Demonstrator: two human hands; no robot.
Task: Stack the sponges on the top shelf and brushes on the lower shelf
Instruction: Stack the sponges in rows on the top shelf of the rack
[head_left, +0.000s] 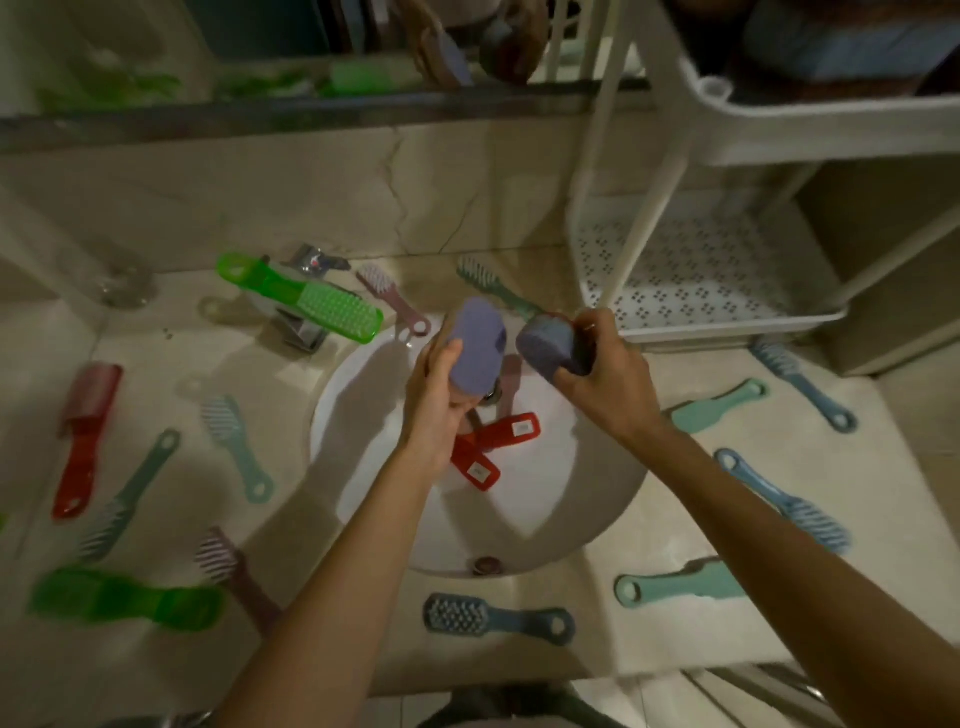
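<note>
My left hand (434, 400) holds a purple sponge (478, 348) above the white sink basin (363, 415). My right hand (608, 371) grips a darker purple sponge (550, 345) just to its right. Two red brushes (493, 447) lie in the basin under my hands. A white rack stands at the right: its lower shelf (717, 270) is a perforated tray with nothing on it, and its top shelf (779, 111) holds blue sponges (852, 47). Several brushes lie scattered on the counter around the sink.
A green brush (311, 299) rests on the tap (306, 332). A red brush (85, 436), teal brushes (239, 447) and a green brush (124, 597) lie at the left; blue brushes (784, 499) and teal ones (717, 408) at the right. A glass (117, 280) stands far left. A mirror runs along the back.
</note>
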